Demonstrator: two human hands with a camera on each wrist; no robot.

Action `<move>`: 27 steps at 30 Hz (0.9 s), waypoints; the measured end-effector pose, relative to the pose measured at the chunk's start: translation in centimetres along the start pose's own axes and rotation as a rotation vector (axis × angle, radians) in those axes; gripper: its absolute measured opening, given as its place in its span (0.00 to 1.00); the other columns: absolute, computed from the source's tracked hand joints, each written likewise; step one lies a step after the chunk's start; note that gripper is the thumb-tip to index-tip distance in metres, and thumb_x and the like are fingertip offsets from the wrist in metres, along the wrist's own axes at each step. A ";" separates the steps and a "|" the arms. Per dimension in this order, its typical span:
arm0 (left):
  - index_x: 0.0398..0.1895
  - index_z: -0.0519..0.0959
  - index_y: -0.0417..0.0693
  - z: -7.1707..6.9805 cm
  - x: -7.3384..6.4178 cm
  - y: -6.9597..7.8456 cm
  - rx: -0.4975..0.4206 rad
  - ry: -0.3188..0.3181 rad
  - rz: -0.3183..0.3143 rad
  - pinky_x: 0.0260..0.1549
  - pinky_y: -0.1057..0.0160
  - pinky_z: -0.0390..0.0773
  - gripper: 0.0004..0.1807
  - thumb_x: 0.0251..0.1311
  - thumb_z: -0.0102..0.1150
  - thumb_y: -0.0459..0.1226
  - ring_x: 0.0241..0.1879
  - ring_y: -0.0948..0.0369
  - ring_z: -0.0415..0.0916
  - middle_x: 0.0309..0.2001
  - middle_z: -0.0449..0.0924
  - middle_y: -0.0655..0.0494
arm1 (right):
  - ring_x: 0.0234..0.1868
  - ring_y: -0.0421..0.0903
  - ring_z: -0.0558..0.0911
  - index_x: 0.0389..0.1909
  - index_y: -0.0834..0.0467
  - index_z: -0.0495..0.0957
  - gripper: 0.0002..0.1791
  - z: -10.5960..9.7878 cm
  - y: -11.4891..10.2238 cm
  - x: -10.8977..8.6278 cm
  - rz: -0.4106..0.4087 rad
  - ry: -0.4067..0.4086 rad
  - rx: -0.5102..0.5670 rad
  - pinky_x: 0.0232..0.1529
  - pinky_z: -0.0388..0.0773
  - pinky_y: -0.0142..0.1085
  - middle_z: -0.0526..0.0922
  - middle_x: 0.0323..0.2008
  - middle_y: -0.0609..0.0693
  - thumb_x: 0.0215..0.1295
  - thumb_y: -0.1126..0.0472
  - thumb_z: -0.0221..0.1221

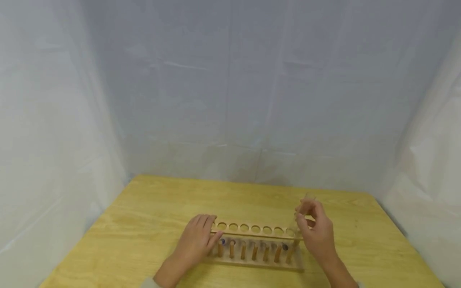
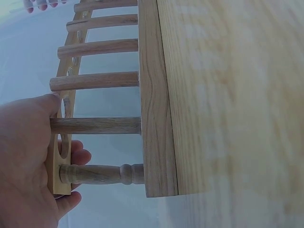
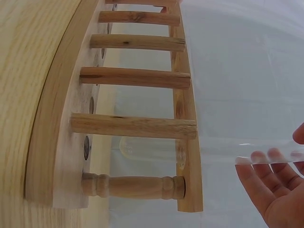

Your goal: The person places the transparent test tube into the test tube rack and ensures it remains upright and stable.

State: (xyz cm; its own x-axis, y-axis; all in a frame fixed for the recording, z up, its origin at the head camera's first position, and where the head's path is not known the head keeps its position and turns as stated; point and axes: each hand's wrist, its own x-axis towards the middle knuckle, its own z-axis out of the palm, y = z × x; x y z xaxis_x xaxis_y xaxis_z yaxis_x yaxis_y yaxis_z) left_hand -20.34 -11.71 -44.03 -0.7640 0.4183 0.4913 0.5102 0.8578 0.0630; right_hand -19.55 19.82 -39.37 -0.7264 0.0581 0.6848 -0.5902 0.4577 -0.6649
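Observation:
A wooden test tube rack (image 1: 253, 264) stands on the table with a row of round holes in its top bar and upright pegs on its base. My left hand (image 1: 194, 240) grips the left end of the top bar, thumb (image 2: 50, 103) on the near side and fingertips on the far side. With its fingers and thumb, my right hand (image 1: 318, 232) holds a clear test tube (image 3: 142, 148) at the rack's right end. The tube runs down through the end hole of the top bar. Its rounded bottom hangs between the bar and the base.
The yellow wooden table (image 1: 151, 200) extends around the rack on all sides. Pale plastic sheeting (image 1: 230, 100) hangs behind the table and along both sides. A turned wooden post (image 3: 133, 186) joins the top bar to the base at the right end.

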 end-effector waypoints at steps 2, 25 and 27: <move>0.54 0.74 0.36 -0.1 0.0 0.0 -0.003 -0.014 -0.008 0.57 0.52 0.74 0.25 0.69 0.53 0.50 0.52 0.50 0.74 0.49 0.78 0.46 | 0.40 0.33 0.79 0.42 0.65 0.70 0.11 0.0 0.0 -0.1 0.007 -0.009 0.004 0.30 0.81 0.25 0.76 0.49 0.49 0.62 0.78 0.55; 0.54 0.75 0.37 0.1 0.2 -0.2 -0.021 0.004 -0.004 0.56 0.52 0.74 0.25 0.68 0.54 0.50 0.51 0.51 0.75 0.48 0.78 0.46 | 0.41 0.34 0.79 0.44 0.66 0.71 0.13 0.4 0.2 0.1 0.003 -0.009 -0.004 0.30 0.80 0.24 0.77 0.46 0.51 0.61 0.79 0.56; 0.55 0.75 0.37 0.1 0.3 -0.3 -0.024 0.000 -0.005 0.56 0.52 0.74 0.25 0.68 0.54 0.50 0.51 0.51 0.75 0.48 0.78 0.47 | 0.41 0.32 0.78 0.42 0.67 0.70 0.13 0.5 0.0 0.2 0.002 -0.009 -0.008 0.30 0.80 0.24 0.77 0.45 0.52 0.59 0.81 0.56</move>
State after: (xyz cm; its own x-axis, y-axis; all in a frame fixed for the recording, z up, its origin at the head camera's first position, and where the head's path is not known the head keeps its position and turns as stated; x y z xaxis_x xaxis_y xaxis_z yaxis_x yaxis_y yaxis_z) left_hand -20.72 -11.84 -44.01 -0.7663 0.4141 0.4912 0.5160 0.8522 0.0865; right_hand -19.86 19.37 -39.39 -0.7310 0.0513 0.6804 -0.5856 0.4647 -0.6642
